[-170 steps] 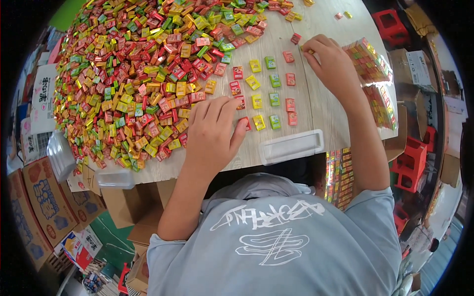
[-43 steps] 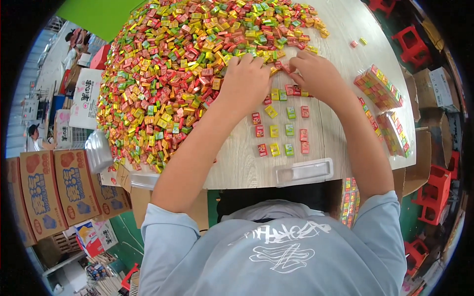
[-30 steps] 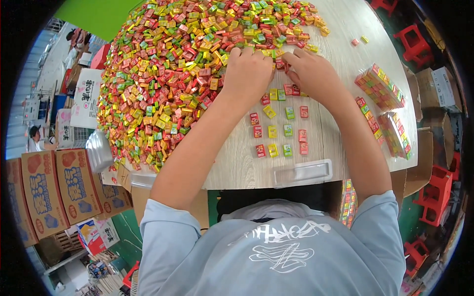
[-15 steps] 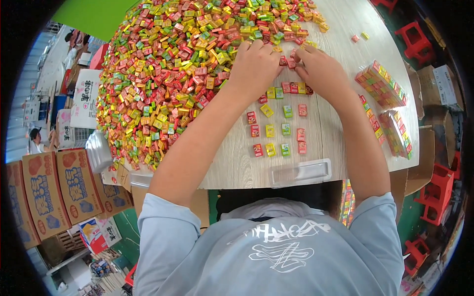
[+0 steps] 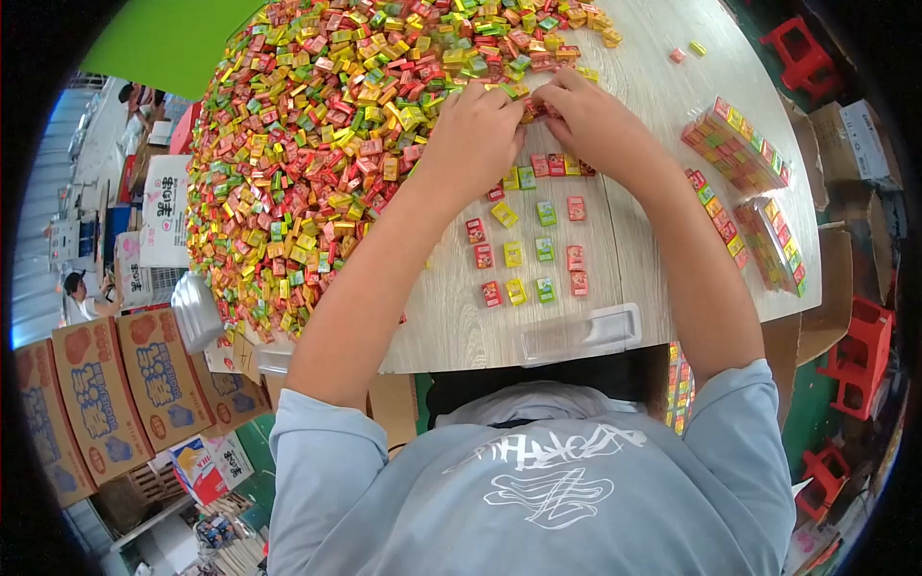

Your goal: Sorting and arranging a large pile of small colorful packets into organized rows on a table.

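Observation:
My left hand is at the edge of a big pile of small wrapped boxes in red, yellow, green and pink. Its fingers are curled together, and whatever lies between the fingertips is hidden. Close by on the right, my right hand pinches a small red box between thumb and fingers. Just below the hands lies a tight row of small boxes. Nearer me, more sit apart in loose columns, among them a yellow box, a green box and a pink box.
A clear plastic tray rests at the table's near edge. On the right stand clear-wrapped box stacks beside a line of small boxes. Brown cartons stand at the left; red stools are off to the right.
Both hands have shifted slightly, staying close together at the pile's edge, and the fingers have closed in around the red box. The whole view has also moved a little.

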Available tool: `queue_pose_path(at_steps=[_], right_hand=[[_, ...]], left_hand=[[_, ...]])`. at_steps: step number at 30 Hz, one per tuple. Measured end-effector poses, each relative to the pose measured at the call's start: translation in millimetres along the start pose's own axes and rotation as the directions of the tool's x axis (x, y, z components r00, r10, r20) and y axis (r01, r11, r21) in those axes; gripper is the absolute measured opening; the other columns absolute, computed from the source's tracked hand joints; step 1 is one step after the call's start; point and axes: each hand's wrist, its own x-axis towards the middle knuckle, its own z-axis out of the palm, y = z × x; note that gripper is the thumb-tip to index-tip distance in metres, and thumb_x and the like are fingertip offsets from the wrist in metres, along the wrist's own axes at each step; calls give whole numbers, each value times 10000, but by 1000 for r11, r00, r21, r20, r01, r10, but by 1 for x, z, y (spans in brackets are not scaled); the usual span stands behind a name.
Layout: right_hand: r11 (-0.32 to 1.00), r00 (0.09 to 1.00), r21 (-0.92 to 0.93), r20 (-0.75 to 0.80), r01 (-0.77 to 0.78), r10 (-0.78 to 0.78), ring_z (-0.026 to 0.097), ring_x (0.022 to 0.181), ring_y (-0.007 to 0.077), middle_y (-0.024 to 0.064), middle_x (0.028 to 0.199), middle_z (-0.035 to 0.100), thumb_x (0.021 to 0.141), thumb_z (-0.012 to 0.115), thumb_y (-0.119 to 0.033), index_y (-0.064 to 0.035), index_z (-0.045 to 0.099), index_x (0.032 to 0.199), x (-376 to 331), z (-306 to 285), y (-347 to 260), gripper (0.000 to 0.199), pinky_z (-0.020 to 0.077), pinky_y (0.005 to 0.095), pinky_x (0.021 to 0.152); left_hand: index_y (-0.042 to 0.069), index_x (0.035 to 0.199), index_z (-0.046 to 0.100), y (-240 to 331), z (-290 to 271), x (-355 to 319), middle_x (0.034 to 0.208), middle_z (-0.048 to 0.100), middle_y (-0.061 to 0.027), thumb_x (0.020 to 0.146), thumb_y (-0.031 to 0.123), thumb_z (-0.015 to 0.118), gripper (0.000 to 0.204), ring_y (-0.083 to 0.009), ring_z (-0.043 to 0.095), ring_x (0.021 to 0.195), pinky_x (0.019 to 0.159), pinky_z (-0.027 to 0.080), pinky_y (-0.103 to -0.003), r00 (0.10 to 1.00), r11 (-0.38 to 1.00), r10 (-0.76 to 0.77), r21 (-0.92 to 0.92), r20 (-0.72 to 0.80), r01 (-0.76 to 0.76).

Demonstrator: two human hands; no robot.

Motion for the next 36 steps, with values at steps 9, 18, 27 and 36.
queue_pose_path(at_steps=[9,18,27,36], right_hand=[[992,989,123,147,-7,-11,655,1042,367,163,1142,607,928,713,-67,-30,624,1154,-6,-15,1,246,544,453,893],[999,993,49,115,15,-20,679,1019,372,151,1126,648,934,733,-172,-69,707,1139,2,-6,3,231,561,470,882],[998,994,5,85,66,-66,667,1004,339,112,1121,648,963,726,-172,-60,696,1182,-13,-57,-26,247,543,434,861],[981,950,-61,246,-184,193,685,977,319,98,1120,662,948,753,-205,-73,729,1207,-92,-76,-50,292,543,418,841]], left_hand=[[32,1133,734,2,-9,-1,1115,694,-78,902,103,686,246,-296,611,1088,993,508,-429,995,989,84,-125,57,-76],[30,1103,722,2,-12,-1,1108,701,-93,913,113,655,217,-290,624,1094,989,511,-461,992,980,113,-170,52,-103],[8,1147,711,16,-62,-40,1103,727,-142,981,177,664,242,-322,642,990,937,503,-458,998,973,-5,-232,-63,-10],[146,1017,732,36,-71,-105,960,693,-21,929,240,739,129,-229,633,987,864,445,-402,985,986,-153,-50,82,157]])
